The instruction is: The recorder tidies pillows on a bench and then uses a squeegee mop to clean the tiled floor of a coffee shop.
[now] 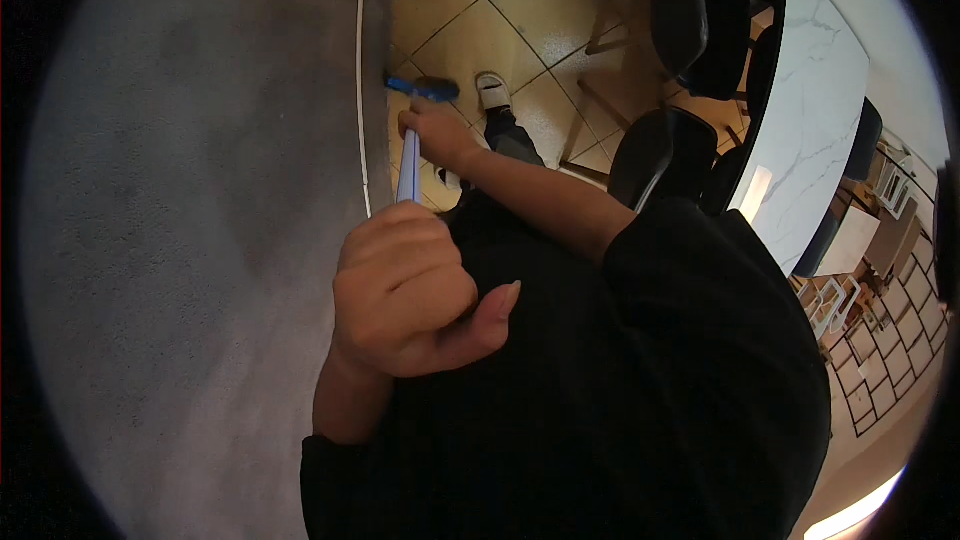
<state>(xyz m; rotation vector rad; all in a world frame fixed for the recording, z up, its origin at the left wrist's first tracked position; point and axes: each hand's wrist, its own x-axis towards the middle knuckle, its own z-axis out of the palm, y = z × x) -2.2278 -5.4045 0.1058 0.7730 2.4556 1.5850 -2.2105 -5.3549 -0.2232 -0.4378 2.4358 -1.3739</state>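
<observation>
A broom with a pale blue-and-white handle [409, 168] runs from close in front of me down toward the floor. My left hand [405, 290] is closed around the upper end of the handle, its thumb sticking out to the right. Lower down the same handle, my right hand [437, 135] wraps its fingers around it. Beyond the right hand lies the blue broom head [423, 89] with dark bristles, down at the tiled floor [485, 25] near the foot of the grey wall. Part of the handle between right hand and head is hidden.
The grey wall [200, 190] with a thin white line fills the left side. My light-coloured shoe [493, 92] stands right of the broom head. Dark chairs [660, 155] and a white marble-patterned table [815, 70] are on the right. White-framed furniture [832, 305] appears farther off.
</observation>
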